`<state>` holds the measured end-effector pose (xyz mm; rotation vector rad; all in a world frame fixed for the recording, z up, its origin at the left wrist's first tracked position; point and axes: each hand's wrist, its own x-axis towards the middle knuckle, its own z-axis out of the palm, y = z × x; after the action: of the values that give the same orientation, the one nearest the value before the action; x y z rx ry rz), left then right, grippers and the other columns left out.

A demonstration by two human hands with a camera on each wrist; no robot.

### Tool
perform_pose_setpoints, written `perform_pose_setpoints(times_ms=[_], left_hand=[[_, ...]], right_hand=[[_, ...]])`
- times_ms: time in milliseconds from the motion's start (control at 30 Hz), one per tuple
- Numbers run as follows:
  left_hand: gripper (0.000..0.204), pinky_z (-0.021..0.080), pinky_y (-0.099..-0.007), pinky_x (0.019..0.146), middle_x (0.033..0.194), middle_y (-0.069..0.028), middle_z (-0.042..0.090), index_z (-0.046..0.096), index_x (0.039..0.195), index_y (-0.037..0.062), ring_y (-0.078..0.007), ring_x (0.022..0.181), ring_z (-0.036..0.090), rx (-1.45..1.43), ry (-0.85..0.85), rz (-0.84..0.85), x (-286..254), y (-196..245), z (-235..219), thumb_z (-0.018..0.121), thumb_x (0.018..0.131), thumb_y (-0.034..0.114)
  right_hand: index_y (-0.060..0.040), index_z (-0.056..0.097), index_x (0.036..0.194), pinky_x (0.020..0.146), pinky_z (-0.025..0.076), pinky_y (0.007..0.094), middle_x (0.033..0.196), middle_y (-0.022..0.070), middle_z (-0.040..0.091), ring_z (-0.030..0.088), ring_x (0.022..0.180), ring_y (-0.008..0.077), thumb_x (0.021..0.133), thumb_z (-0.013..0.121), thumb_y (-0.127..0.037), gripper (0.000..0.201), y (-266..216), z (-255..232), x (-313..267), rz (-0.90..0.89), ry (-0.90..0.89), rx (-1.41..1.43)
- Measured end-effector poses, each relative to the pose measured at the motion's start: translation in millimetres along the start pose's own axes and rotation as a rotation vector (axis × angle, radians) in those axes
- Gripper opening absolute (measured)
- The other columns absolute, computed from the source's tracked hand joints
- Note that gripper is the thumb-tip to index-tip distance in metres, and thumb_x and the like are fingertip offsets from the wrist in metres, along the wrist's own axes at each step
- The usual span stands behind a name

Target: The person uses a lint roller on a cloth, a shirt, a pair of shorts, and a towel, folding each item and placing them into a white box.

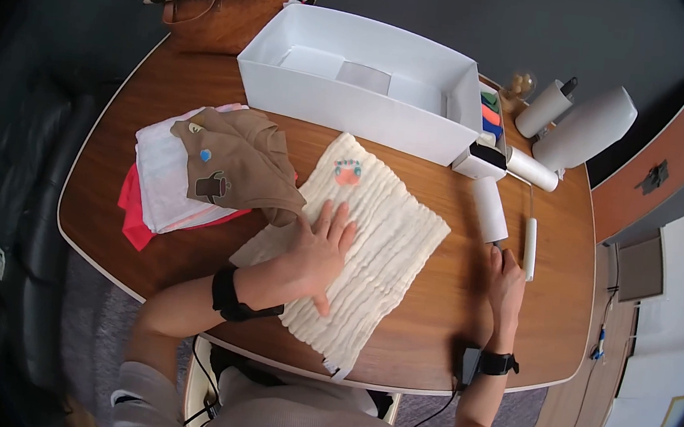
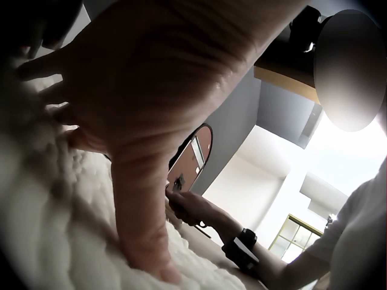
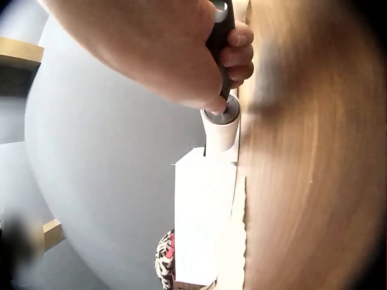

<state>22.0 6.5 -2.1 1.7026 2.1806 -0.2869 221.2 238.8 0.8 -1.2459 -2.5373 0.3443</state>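
A cream ribbed cloth garment (image 1: pixel 390 227), with a small coral and blue patch near its far corner, lies spread on the wooden table. My left hand (image 1: pixel 317 253) presses on it with straight, spread fingers; the left wrist view shows the thumb (image 2: pixel 142 223) against the soft ridges. To the right of the cloth, my right hand (image 1: pixel 505 285) grips the black handle (image 3: pixel 222 42) of a lint roller (image 1: pixel 490 211). Its white roll points away from me, held low over the table, and the fingers curl round the handle in the right wrist view.
Folded clothes (image 1: pixel 168 166), a brown shirt (image 1: pixel 240 153) on top, are stacked at left. A long white box (image 1: pixel 353 106) stands at the back beside a brown bag (image 1: pixel 220 26). Right of it are a white roll (image 1: pixel 533 168), a second roller's white handle (image 1: pixel 530 250) and upright white cylinders (image 1: pixel 589 127).
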Motion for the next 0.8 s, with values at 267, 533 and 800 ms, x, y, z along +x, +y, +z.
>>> perform_pose_setpoints(times_ms=[267, 533, 800], left_hand=[[0.129, 0.016, -0.0682, 0.093, 0.14, -0.0285, 0.003, 0.016, 0.134, -0.0045, -0.0448, 0.129, 0.001, -0.057, -0.011, 0.177, 3.0, 12.0, 2.6, 0.081, 0.036, 0.049], [0.128, 0.014, -0.068, 0.093, 0.142, -0.0246, 0.0, 0.015, 0.137, 0.0041, -0.0423, 0.131, -0.001, -0.071, -0.004, 0.2, 3.2, 8.8, 6.0, 0.083, 0.036, 0.043], [0.128, 0.01, -0.0621, 0.099, 0.145, -0.0166, 0.0, 0.016, 0.138, 0.0107, -0.0355, 0.133, -0.001, -0.091, 0.023, 0.396, 46.9, 0.7, 3.5, 0.086, 0.032, 0.03]], right_hand=[[0.0019, 0.056, 0.085, 0.055, 0.041, 0.0386, 0.06, 0.0235, 0.049, 0.048, 0.057, 0.0385, 0.087, 0.051, -0.03, 0.032, -45.8, 1.8, -26.6, -0.297, -0.596, 0.26], [0.0016, 0.057, 0.082, 0.057, 0.041, 0.0442, 0.064, 0.0244, 0.054, 0.054, 0.065, 0.0414, 0.087, 0.047, -0.034, 0.038, -35.3, 4.8, -13.3, 0.02, -0.391, 0.105], [0.0034, 0.055, 0.08, 0.056, 0.04, 0.0439, 0.062, 0.022, 0.054, 0.054, 0.06, 0.0391, 0.089, 0.044, -0.033, 0.039, -4.0, -3.3, -5.9, -0.018, 0.019, 0.047]])
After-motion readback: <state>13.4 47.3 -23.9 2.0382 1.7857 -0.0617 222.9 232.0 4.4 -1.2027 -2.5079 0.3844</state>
